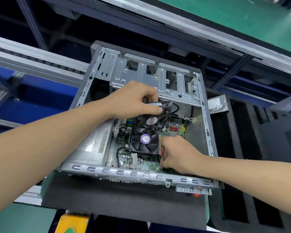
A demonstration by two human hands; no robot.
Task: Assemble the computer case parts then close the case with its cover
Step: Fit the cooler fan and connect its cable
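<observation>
Single view, head-worn, wide-angle. It looks forward and steeply down from above the near rim of the open computer case [207,132]. Range is close: the case fills the centre, with both forearms entering from 8 and 4 o'clock. The frame is rolled, so the near rim slopes down toward 4 o'clock. The left hand [136,100], gripping a loose fan [151,121], sits just toward 12 o'clock of centre. The right hand [176,153], pinching the fan cable [160,143], sits toward 5 o'clock. A green bench top [225,15] crosses at 1 o'clock, and a black foam tray [238,165] lies at 4 o'clock.
</observation>
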